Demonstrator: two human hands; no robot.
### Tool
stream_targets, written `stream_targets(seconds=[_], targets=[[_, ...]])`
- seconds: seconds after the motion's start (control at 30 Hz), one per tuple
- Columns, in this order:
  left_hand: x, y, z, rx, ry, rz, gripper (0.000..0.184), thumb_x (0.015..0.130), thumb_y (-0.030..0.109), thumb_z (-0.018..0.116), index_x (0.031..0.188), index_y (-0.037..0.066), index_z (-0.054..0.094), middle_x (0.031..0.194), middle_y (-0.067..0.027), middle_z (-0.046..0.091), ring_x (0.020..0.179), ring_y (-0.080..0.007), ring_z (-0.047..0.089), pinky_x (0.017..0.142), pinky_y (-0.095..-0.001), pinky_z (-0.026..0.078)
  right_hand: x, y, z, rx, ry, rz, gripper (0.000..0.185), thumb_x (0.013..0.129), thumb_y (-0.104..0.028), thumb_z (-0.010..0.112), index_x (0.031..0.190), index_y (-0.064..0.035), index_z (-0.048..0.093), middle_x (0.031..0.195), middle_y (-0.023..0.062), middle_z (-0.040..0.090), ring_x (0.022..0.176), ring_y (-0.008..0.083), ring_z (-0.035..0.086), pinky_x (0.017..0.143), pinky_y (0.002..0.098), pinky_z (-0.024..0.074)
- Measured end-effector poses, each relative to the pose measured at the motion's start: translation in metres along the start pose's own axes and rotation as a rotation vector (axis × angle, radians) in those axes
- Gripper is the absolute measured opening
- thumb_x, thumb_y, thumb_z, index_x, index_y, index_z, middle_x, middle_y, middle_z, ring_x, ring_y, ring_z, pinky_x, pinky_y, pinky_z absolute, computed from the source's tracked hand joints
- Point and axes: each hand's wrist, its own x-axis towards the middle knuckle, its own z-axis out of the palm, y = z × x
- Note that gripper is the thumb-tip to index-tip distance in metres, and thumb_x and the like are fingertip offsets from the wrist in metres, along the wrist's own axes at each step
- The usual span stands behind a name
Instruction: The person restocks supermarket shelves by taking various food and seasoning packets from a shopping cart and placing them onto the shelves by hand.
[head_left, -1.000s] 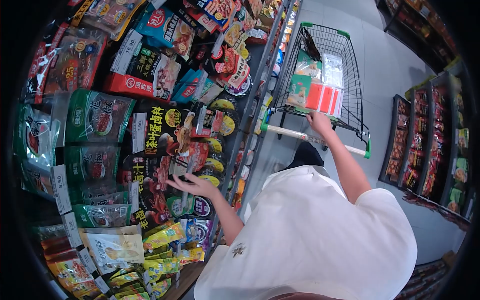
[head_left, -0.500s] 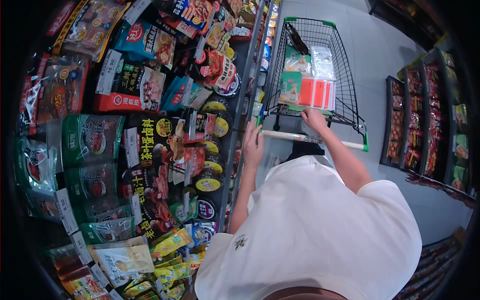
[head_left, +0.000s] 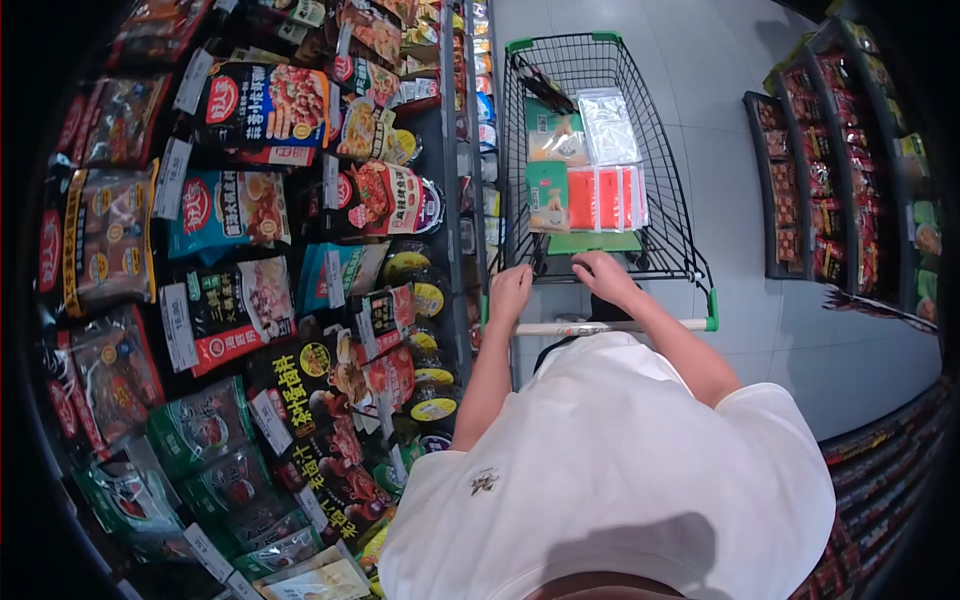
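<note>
Clearly, the biggest thing about us is the packed shelf (head_left: 449,140) along our left side, its pouches and bags in rows with price tags (head_left: 171,180) between them. Next comes the white shirt (head_left: 620,460) across the lower middle, and beyond it the grey tiled floor (head_left: 715,150) of the aisle. The wire shopping cart (head_left: 563,39) is straight ahead of us, close beside that shelf, its long axis running away from our body and its handle (head_left: 575,328) lying crosswise at the near end. Farther right, apart from the cart, we see a smaller rack (head_left: 800,165) of red packets.

In the basket, a silver pack (head_left: 608,125) lies toward the far right, with red-orange packs (head_left: 607,198) just nearer to us; two green-and-white packs sit along the left, one far (head_left: 556,135) and one near (head_left: 547,195). A dark item at the far left corner is too unclear for us to name.

Our two hands are apart. The left hand (head_left: 511,292) is by the left end of the handle, near the shelf; the right hand (head_left: 603,277), loosely curled, is just past the bar and nearer the red-orange packs, which lie ahead of it. Both forearms cross the handle, but we cannot tell whether any fingers close on it.
</note>
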Motion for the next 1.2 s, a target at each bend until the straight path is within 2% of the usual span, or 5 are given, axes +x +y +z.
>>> stream_targets(seconds=[0.17, 0.33, 0.73, 0.93, 1.2], targets=[[-0.007, -0.004, -0.001, -0.056, -0.009, -0.175, 0.030, 0.097, 0.025, 0.059, 0.111, 0.002, 0.072, 0.111, -0.0173, 0.072, 0.103, -0.0348, 0.069, 0.090, -0.0393, 0.054, 0.037, 0.077, -0.040, -0.230, 0.477, 0.103, 0.039, 0.089, -0.011, 0.063, 0.125, 0.0032, 0.060, 0.122, 0.0242, 0.063, 0.116, 0.0406, 0.057, 0.104, 0.0469, 0.0429], [-0.007, 0.008, -0.003, -0.096, -0.036, -0.219, 0.027, 0.097, 0.021, 0.058, 0.112, 0.002, 0.071, 0.114, -0.0172, 0.072, 0.107, -0.0347, 0.068, 0.094, -0.0383, 0.052, 0.087, 0.181, -0.092, -0.427, 0.590, 0.387, 0.058, 0.090, -0.017, 0.062, 0.142, 0.0022, 0.044, 0.147, 0.0224, 0.046, 0.139, 0.0367, 0.041, 0.116, 0.0511, 0.0297], [0.045, 0.010, -0.016, -0.099, -0.372, -0.496, 0.035, 0.098, 0.029, 0.060, 0.120, 0.004, 0.068, 0.099, -0.0209, 0.073, 0.092, -0.0317, 0.073, 0.083, -0.0381, 0.055, 0.184, 0.191, -0.119, -0.513, 0.567, 0.614, 0.057, 0.089, -0.020, 0.061, 0.142, -0.0044, 0.045, 0.126, 0.0141, 0.063, 0.110, 0.0339, 0.063, 0.091, 0.0466, 0.0530], [0.202, -0.007, 0.013, -0.251, -0.307, -0.288, 0.032, 0.101, 0.023, 0.060, 0.119, -0.002, 0.068, 0.081, -0.0054, 0.070, 0.072, -0.0085, 0.063, 0.066, -0.0258, 0.050, 0.188, 0.200, -0.111, -0.688, 0.658, 0.443, 0.058, 0.086, -0.019, 0.063, 0.140, -0.0019, 0.049, 0.118, 0.0134, 0.064, 0.104, 0.0308, 0.065, 0.084, 0.0422, 0.0560], [0.481, -0.090, 0.099, -0.246, 0.031, 0.006, 0.048, 0.095, 0.023, 0.067, 0.137, 0.002, 0.054, 0.114, -0.0138, 0.066, 0.083, -0.0164, 0.072, 0.059, -0.0278, 0.055, 0.192, 0.194, -0.114, -0.729, 0.662, 0.455, 0.060, 0.082, -0.015, 0.064, 0.138, -0.0002, 0.050, 0.114, 0.0120, 0.064, 0.101, 0.0288, 0.065, 0.081, 0.0375, 0.0571]])
